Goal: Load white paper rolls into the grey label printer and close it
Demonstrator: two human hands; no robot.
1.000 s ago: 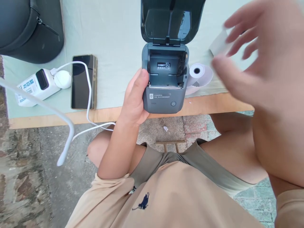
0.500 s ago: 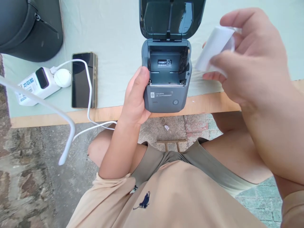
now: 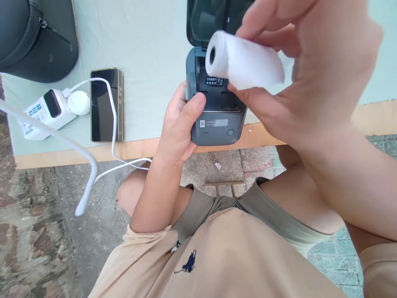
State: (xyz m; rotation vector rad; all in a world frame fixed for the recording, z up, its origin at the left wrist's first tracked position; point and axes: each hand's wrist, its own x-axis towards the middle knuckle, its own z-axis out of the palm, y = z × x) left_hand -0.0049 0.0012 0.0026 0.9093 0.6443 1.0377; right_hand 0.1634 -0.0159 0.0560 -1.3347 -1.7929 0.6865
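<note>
A dark grey-blue label printer (image 3: 217, 130) is gripped along its left side by my left hand (image 3: 180, 124), the thumb on its front edge. Its dark lid (image 3: 204, 27) stands raised, so the inner bay with a small printed sticker shows. Between the thumb and fingers of my right hand (image 3: 288, 82) is a white paper roll (image 3: 254, 62), its dark core hole facing left. The roll is above the printer's bay and covers part of the bay and lid from sight; I cannot tell whether it touches the printer.
To the left on the pale cloth (image 3: 145, 62) lie a phone (image 3: 104, 107) and a white power bank (image 3: 49, 111) with a round white piece (image 3: 79, 102) beside it. White cables (image 3: 114, 120) cross the wooden table edge (image 3: 139, 148). A black zippered case (image 3: 37, 41) stands behind.
My right hand has moved left with the paper roll, from beside the printer to over its bay, and turned the roll's end to face left. My left hand keeps hold of the printer.
</note>
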